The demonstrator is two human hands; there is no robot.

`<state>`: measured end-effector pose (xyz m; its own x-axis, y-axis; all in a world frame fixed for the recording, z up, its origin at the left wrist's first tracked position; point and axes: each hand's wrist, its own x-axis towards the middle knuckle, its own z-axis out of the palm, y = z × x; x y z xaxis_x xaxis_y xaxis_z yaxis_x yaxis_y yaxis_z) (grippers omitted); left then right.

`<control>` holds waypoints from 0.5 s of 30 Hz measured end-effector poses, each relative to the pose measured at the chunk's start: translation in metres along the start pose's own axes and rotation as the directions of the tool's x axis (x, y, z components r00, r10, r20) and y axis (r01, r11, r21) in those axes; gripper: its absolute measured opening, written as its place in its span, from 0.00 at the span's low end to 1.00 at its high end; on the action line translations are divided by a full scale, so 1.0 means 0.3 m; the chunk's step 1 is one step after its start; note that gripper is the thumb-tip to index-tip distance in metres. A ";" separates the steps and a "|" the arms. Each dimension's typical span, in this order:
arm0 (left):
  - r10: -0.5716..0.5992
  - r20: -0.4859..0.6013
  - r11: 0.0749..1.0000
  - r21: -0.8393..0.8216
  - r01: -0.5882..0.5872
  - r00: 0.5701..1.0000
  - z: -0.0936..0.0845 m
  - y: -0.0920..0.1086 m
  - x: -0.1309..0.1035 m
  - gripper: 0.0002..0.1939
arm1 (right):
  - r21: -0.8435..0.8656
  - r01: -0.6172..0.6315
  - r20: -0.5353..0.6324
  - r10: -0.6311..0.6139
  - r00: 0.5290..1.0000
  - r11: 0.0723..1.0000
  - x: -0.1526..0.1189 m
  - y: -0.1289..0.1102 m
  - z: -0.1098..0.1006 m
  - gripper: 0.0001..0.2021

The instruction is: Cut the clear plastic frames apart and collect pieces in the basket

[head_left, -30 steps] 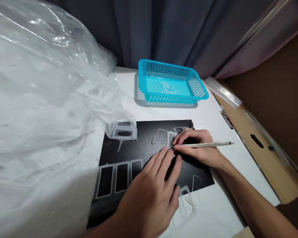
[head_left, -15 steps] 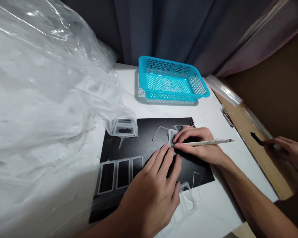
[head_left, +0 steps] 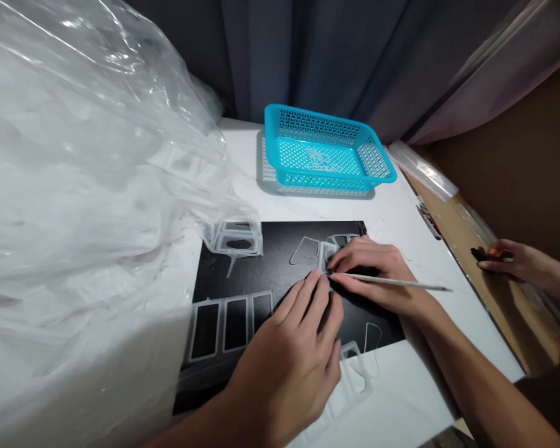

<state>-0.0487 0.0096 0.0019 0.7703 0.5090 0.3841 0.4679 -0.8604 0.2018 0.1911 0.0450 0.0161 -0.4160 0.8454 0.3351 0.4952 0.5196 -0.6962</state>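
My left hand [head_left: 292, 348] lies over a translucent plastic strip of rectangular frames [head_left: 236, 323] on a black mat [head_left: 284, 249]. Its fingers are stretched out, with the fingertips pressing down near the strip's upper end. My right hand [head_left: 378, 267] is closed in a pinch round a slim white stick [head_left: 401, 283], whose outer end points right past the wrist. The pinching fingertips are beside a small clear frame [head_left: 324, 255] and almost touch my left fingertips. What lies under the fingertips is hidden. A thin clear loop [head_left: 303, 250] lies just left of that frame.
A blue perforated basket [head_left: 326, 180] stands at the back of the white table. A large clear plastic bag [head_left: 98, 155] fills the left side. More clear frames [head_left: 354, 379] lie by the mat's lower edge. At right, another person's hand [head_left: 513, 258] holds something dark.
The white stick has turned in my right hand, its outer end now lower and farther right. My left hand stays nearly in place. The other person's hand has risen slightly and moved left.
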 end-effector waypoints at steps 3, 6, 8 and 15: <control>-0.007 0.002 1.000 0.009 0.007 1.000 0.006 0.002 -0.001 0.26 | -0.133 0.134 0.038 -0.130 0.991 0.982 -0.009 -0.010 0.004 0.06; -0.016 0.009 1.000 0.015 0.016 1.000 0.010 0.006 -0.003 0.27 | -0.191 0.163 0.062 -0.154 0.986 0.968 -0.016 -0.023 0.007 0.06; -0.022 0.003 1.000 0.018 0.022 1.000 0.013 0.009 -0.006 0.27 | -0.216 0.165 0.065 -0.155 0.986 0.962 -0.019 -0.030 0.007 0.06; -0.031 -0.015 0.998 0.049 0.031 0.999 0.019 0.015 -0.018 0.29 | -0.418 0.284 0.059 -0.286 0.956 0.863 -0.027 -0.021 0.017 0.06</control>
<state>-0.0482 0.0031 -0.0045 0.7491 0.5348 0.3908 0.5124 -0.8418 0.1698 0.1876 0.0343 0.0146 -0.5842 0.6527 0.4824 0.6281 0.7400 -0.2405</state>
